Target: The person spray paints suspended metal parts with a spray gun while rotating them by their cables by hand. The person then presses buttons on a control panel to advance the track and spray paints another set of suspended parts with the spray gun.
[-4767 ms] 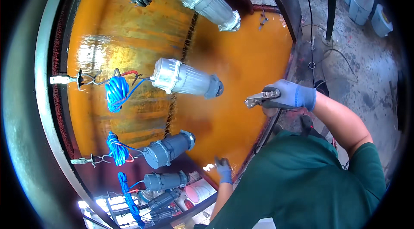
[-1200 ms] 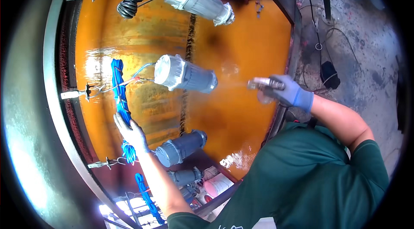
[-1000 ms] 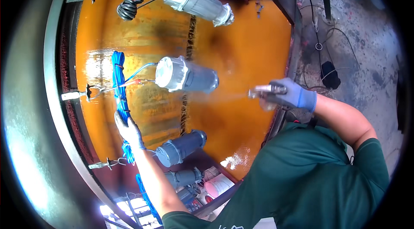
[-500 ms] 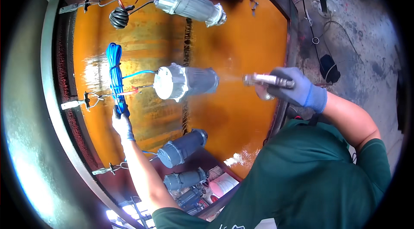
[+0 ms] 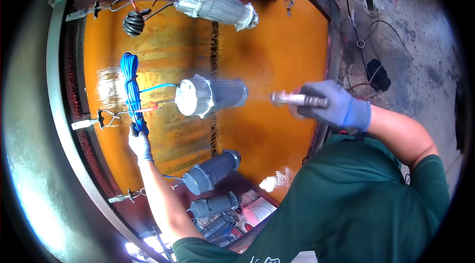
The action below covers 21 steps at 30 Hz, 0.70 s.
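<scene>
My right hand (image 5: 336, 107), in a grey-blue glove, is closed round a spray gun (image 5: 297, 99). The gun's nozzle points left at a hanging motor housing (image 5: 213, 96), a short gap away, with faint mist between them. That housing is pale silver at its left end and greyer along its ribbed body. My left hand (image 5: 139, 145), gloved too, grips the lower end of a bundled blue cable (image 5: 131, 82). One blue strand runs from the bundle to the housing. A wire hook (image 5: 109, 117) with a red piece also leads to the housing.
A silver housing (image 5: 215, 6) with a coiled black cable (image 5: 133, 24) hangs at the far side. Nearer me hang dark grey housings (image 5: 210, 173). An orange-coated panel (image 5: 277, 60) lies behind, inside a metal frame (image 5: 57, 65). A pink bucket (image 5: 258, 211) stands low; hoses (image 5: 354, 25) cross the floor.
The spray gun and my right hand have shifted slightly left and lower in view, closer to the middle housing. My left hand stays on the blue cable bundle.
</scene>
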Motion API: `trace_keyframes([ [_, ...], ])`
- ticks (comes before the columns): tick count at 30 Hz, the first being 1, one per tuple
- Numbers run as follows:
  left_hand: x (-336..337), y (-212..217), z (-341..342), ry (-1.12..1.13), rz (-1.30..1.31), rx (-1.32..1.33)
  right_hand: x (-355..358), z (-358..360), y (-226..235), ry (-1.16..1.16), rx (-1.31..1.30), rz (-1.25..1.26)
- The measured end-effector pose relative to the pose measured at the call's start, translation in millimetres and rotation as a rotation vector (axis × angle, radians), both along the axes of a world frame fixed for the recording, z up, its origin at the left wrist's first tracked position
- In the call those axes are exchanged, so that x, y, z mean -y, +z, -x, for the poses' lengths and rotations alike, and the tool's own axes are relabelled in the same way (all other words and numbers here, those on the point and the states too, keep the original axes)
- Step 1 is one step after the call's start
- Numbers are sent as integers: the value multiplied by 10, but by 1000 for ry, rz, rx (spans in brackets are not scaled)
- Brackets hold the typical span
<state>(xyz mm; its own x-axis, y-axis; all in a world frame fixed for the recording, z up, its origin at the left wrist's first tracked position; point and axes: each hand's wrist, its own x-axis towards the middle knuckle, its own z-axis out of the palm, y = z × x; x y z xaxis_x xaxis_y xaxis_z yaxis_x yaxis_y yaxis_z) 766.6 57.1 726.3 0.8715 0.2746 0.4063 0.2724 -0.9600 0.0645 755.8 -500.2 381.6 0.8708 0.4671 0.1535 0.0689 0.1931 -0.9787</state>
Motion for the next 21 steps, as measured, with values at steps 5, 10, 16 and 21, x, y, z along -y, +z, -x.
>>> trace_keyframes([
  [5,-60,-17,-32,4,32,-2,-105,75,-97,227,215,169],
  [10,-180,5,-28,5,-54,13,-185,29,-200,-40,-145,-71],
  [16,-55,-35,-110,44,69,7,-233,120,-421,138,185,292],
  [21,-123,-84,-214,18,-22,-9,-238,-2,-506,-100,-214,12],
])
